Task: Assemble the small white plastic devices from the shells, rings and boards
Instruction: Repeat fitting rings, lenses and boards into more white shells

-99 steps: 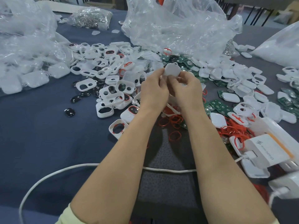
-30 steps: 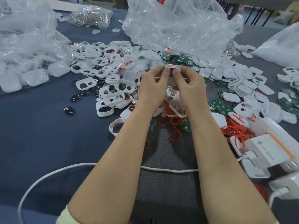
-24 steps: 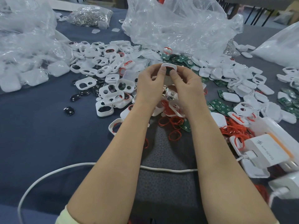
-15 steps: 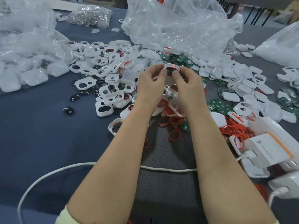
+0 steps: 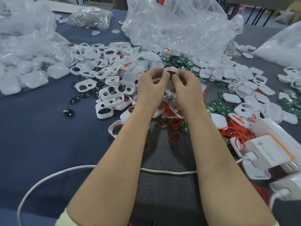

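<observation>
The small white device [image 5: 171,71] is sitting just above the centre of the frame, raised off the counter [image 5: 32,136] and pinched between both hands. The left hand [image 5: 151,88] is gripping its left edge and the right hand [image 5: 187,88] is gripping its right edge. The fingers [image 5: 166,77] of both hands are curling onto the shell, and the thumbs are lying on its near face. A red ring and a dark centre are showing inside the shell, and a small red spot is glowing at its upper edge. Judging by the grip, the inner parts are being pressed home. For a sound fit, the thumbs should be pressing evenly around the rim, not at one corner, while the other fingers are bracing the back so that the ring is not buckling out. Loose red rings [image 5: 175,137] are lying directly below the hands. Green boards [image 5: 224,109] are lying to the right and open white shells [image 5: 112,75] to the left. Clear plastic bags [image 5: 179,26] are filling the top of the frame, and a white cable [image 5: 81,170] is crossing the lower part.
</observation>
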